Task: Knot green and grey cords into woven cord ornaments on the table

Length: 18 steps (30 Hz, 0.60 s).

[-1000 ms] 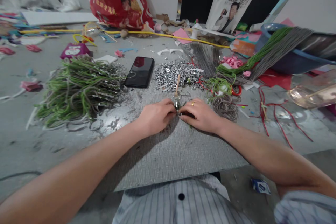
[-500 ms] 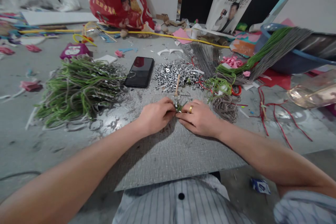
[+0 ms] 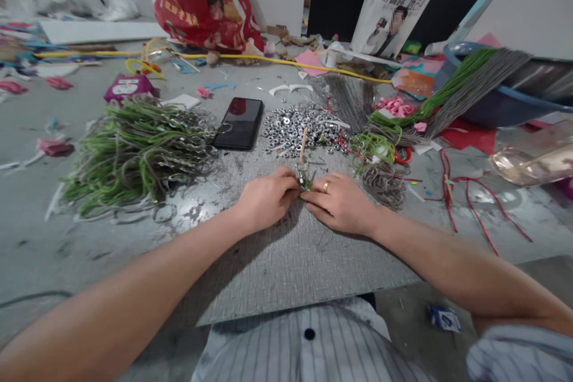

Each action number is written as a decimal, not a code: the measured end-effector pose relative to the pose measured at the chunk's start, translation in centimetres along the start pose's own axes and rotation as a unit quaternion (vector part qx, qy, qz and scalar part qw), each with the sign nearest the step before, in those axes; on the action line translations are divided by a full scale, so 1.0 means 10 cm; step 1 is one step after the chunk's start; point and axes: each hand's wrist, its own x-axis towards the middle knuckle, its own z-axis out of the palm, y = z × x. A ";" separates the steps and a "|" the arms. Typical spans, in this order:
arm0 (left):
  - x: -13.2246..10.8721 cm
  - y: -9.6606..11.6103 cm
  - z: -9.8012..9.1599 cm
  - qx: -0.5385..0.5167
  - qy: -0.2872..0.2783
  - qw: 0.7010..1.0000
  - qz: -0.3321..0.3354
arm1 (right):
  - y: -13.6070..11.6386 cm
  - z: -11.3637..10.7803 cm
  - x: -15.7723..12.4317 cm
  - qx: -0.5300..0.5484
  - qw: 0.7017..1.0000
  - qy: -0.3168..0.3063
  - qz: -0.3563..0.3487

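Observation:
My left hand point(image 3: 267, 199) and my right hand point(image 3: 339, 201) meet at the middle of the grey mat point(image 3: 286, 262), fingers pinched together on a small piece of green cord with a metal part point(image 3: 305, 182). A gold ring sits on a finger of the right hand. A thin wooden stick point(image 3: 303, 148) stands upright just beyond the fingertips. Behind it lies a heap of silver nuts point(image 3: 298, 127). What exactly the fingers grip is mostly hidden.
A big pile of green and grey cords with metal rings point(image 3: 134, 152) lies left. A black phone point(image 3: 239, 122) rests beside the nuts. Cord bundles point(image 3: 447, 92) drape from a blue basin point(image 3: 501, 104) at right. Red strings point(image 3: 474, 203), a red bag point(image 3: 201, 0) and paper scraps litter the floor.
My right hand has rolled slightly so the ring faces up and green cord shows between the fingertips. Both hands stay in the same spot.

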 end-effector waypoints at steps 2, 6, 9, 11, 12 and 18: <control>0.00 0.00 0.01 -0.003 0.004 1.000 0.001 | -0.01 0.00 0.01 -0.013 1.000 -0.009 -0.002; 0.00 0.00 0.02 0.004 0.012 1.000 0.006 | -0.02 0.00 0.01 0.008 1.000 -0.023 0.005; -0.02 0.03 0.03 0.022 0.022 0.999 0.016 | -0.01 -0.02 0.00 0.042 0.998 -0.036 -0.021; -0.04 0.06 0.04 0.040 0.027 0.999 0.021 | -0.01 -0.04 -0.02 0.071 0.995 -0.045 -0.053; -0.05 0.07 0.05 0.049 0.031 0.998 0.023 | 0.00 -0.04 -0.03 0.086 0.993 -0.047 -0.066; -0.08 0.06 0.10 0.061 0.081 0.993 0.059 | 0.06 -0.04 -0.04 0.107 0.992 0.072 0.007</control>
